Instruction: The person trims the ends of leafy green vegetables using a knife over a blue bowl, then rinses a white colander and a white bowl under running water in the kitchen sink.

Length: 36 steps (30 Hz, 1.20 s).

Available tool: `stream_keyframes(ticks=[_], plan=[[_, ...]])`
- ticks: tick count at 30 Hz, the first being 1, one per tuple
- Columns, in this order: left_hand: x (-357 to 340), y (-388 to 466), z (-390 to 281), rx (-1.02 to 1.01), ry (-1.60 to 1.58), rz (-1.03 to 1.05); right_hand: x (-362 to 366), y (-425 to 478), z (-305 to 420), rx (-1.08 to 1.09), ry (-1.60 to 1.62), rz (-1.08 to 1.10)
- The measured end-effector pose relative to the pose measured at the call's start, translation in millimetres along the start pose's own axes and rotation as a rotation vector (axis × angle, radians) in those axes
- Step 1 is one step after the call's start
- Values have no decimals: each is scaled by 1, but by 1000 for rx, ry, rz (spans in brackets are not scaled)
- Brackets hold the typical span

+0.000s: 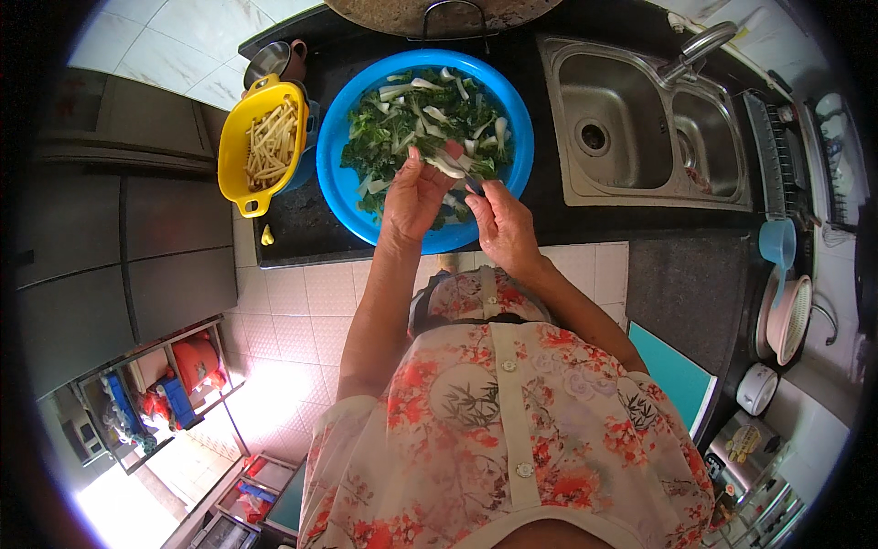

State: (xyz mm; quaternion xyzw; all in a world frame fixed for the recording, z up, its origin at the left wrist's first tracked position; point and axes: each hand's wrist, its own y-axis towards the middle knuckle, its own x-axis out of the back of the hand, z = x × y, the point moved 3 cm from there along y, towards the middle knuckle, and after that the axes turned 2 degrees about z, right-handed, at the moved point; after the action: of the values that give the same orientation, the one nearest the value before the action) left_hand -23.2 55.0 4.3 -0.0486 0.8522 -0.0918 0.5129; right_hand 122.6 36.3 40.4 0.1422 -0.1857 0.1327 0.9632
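A wide blue plastic basin [328,199] stands on the black countertop, full of leafy greens [384,113] with white stalks. Above its near side, my left hand [413,200] grips a small bok choy [446,165] by its white stem. My right hand [506,225] is closed around the dark handle of a small knife [473,184]. The blade lies against the bok choy's stem, partly hidden by the vegetable and fingers.
Left of the basin, a yellow colander [230,147] holds pale mushroom-like strips [271,147]; a metal pot [269,63] stands behind it. A yellow scrap [267,235] lies at the counter's edge. To the right is a double steel sink [610,130] with a faucet [699,51].
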Motion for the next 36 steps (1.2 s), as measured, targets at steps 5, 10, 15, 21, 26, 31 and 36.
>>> stream_keyframes(ticks=[5,10,15,21,26,31,36], plan=[[-7,-6,22,39,-155,-169,-7,4,-3,-19,-98,26],[-15,-12,28,70,-66,-269,-16,6,-15,21,-48,12],[1,-12,18,-8,117,-195,-16,2,-18,9,97,0],[17,-21,-32,-533,1760,-626,15,-7,-32,-161,305,-108],[-21,17,4,-790,1992,-195,50,-19,-45,-439,396,-143],[-17,82,64,-286,1952,-118,68,-31,-51,-534,452,-225],[15,102,72,105,1940,-146,68,-38,-54,-531,513,-237]])
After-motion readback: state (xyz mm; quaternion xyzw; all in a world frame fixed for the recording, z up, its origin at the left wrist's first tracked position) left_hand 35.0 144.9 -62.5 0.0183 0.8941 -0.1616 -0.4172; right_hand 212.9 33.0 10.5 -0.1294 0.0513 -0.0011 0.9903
